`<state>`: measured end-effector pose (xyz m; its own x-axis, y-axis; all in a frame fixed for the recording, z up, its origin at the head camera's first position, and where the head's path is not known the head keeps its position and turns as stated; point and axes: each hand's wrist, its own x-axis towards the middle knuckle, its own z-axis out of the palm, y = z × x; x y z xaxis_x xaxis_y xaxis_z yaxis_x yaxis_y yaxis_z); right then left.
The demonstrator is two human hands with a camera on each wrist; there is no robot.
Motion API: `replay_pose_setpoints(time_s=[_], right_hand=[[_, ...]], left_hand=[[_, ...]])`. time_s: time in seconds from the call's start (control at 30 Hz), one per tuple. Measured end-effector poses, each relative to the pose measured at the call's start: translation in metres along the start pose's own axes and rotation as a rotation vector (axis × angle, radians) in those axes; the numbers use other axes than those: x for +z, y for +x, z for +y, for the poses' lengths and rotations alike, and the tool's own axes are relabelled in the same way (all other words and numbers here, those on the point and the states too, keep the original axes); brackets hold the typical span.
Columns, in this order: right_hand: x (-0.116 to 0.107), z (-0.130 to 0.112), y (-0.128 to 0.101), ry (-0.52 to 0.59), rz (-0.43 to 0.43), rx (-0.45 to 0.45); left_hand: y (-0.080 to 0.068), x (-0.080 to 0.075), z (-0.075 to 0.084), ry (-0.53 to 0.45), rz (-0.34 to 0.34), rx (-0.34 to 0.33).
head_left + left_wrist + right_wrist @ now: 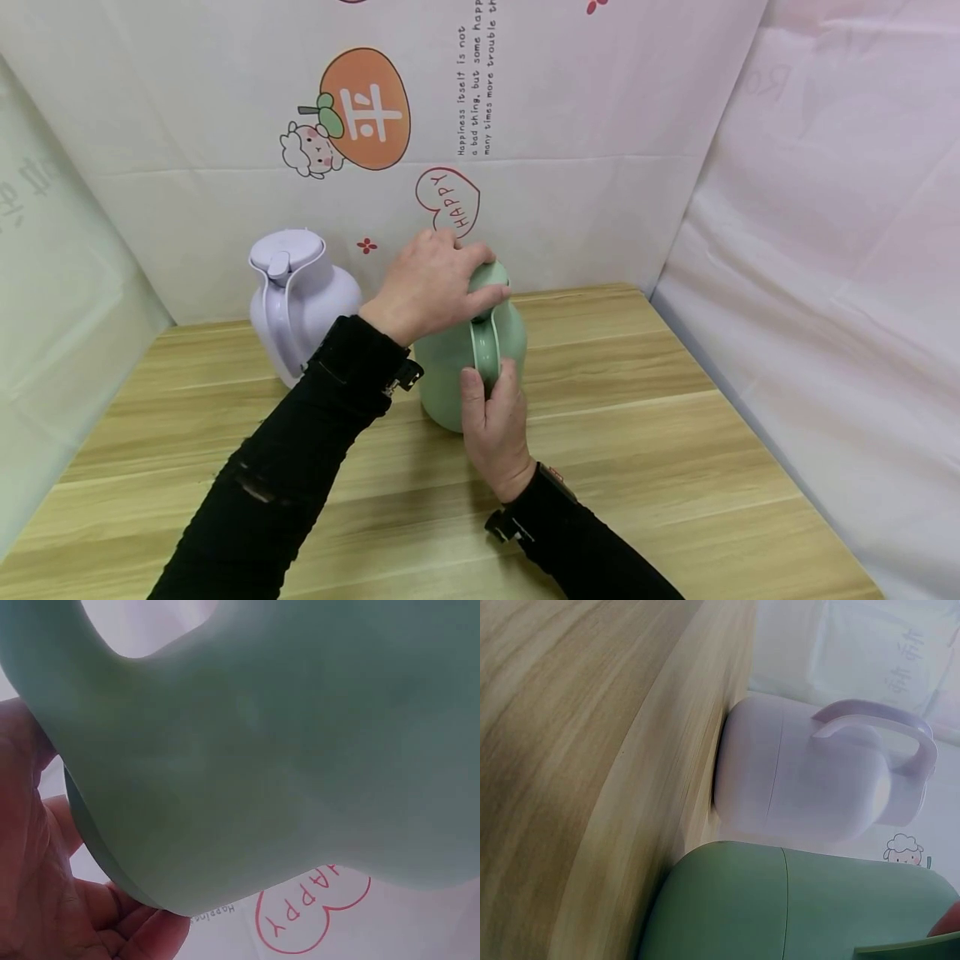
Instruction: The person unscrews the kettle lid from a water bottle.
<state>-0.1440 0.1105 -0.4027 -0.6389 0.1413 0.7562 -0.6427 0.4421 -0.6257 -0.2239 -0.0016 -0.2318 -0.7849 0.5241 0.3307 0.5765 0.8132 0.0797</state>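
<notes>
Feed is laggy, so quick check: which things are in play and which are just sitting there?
In play:
green jug
left hand, gripping its lid
right hand, gripping its handle

Sitting there:
lilac jug, upright on the table

A makeshift recording booth: a wooden tabletop [637, 433] boxed in on three sides by creased cloth backdrops [600, 150] printed with cartoon stickers and slogans.

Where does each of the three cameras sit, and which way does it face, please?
Head: looks forward and down at the wooden table; left hand covers the mint-green plastic jug lid, right hand grips its handle.
Left wrist: pressed against the jug; palm shows.
Right wrist: sideways along the table; lilac plastic jug.
All share the green jug.
</notes>
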Motion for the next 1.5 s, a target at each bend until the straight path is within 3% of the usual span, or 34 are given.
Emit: replay_pose_setpoints(time_s=[0.47,0.73,1.0,1.27,1.5], right_hand=[[0.000,0.000,-0.001,0.002,-0.006,-0.007],[0.000,-0.001,0.000,0.020,-0.014,-0.024],[0.000,-0.001,0.001,0.031,-0.026,-0.017],[0.000,-0.001,0.001,0.029,-0.020,-0.025],[0.001,-0.001,0.001,0.028,-0.013,-0.024]], left_hand=[[-0.001,0.005,-0.002,0.006,0.017,-0.051],[-0.005,0.008,-0.007,-0.044,0.052,-0.045],[-0.010,0.006,-0.012,-0.089,0.050,0.021],[-0.011,0.001,-0.021,-0.193,-0.015,0.172],[-0.010,-0.002,-0.023,-0.180,-0.076,0.205]])
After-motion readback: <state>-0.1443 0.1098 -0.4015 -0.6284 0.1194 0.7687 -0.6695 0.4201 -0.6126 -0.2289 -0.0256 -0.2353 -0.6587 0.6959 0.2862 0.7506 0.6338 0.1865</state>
